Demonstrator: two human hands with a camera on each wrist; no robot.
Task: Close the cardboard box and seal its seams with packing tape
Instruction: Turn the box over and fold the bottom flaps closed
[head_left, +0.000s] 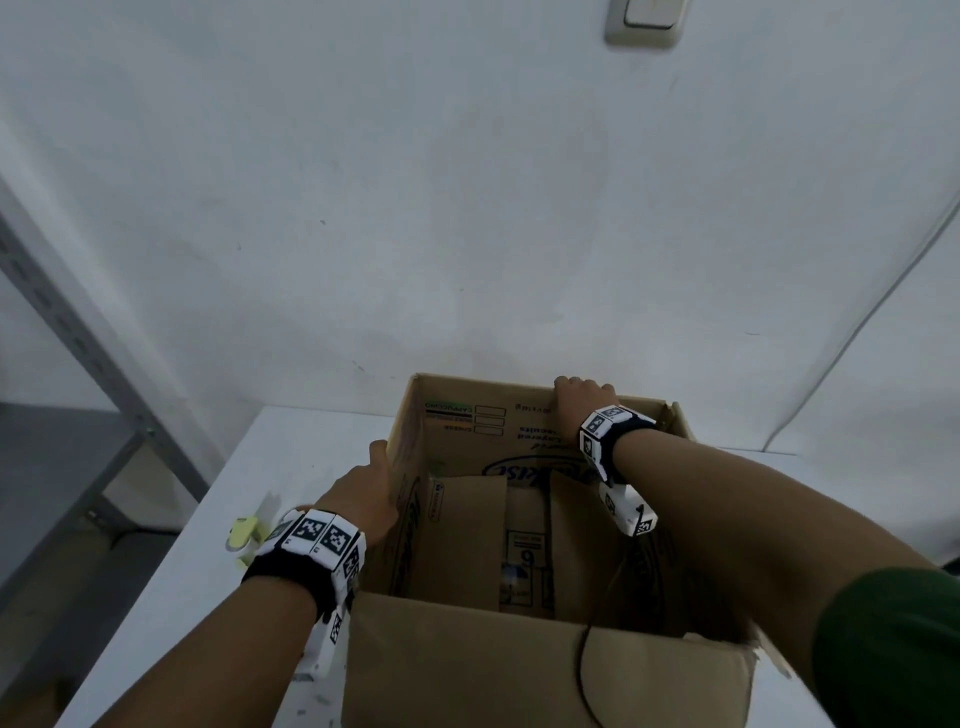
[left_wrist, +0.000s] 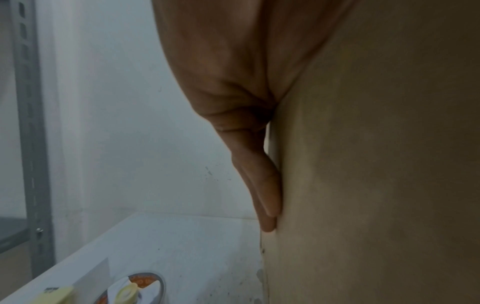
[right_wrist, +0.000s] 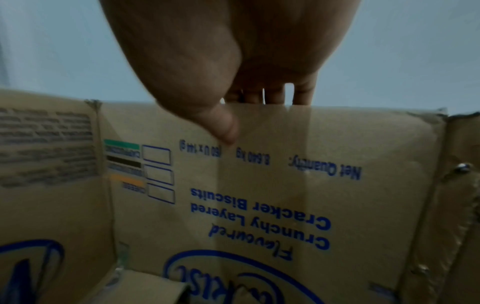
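Note:
An open brown cardboard box (head_left: 467, 670) with blue print stands on a white table (head_left: 291, 447), its flaps upright. My left hand (head_left: 363, 499) lies flat with straight fingers (left_wrist: 267, 185) against the outside of the left flap (left_wrist: 376, 185). My right hand (head_left: 579, 395) grips the top edge of the far flap (right_wrist: 311, 185): the fingers hook over behind it and the thumb (right_wrist: 223, 125) presses its printed inner face. A tape roll (left_wrist: 135, 288) with a pale yellow piece lies on the table left of the box (head_left: 244, 535).
Folded cardboard pieces (head_left: 467, 535) lie inside the box. A thin black cord (head_left: 584, 665) runs over the near flap. A grey metal shelf upright (head_left: 78, 338) stands at the left. The white wall is right behind the box, with a white cable (head_left: 857, 332) at the right.

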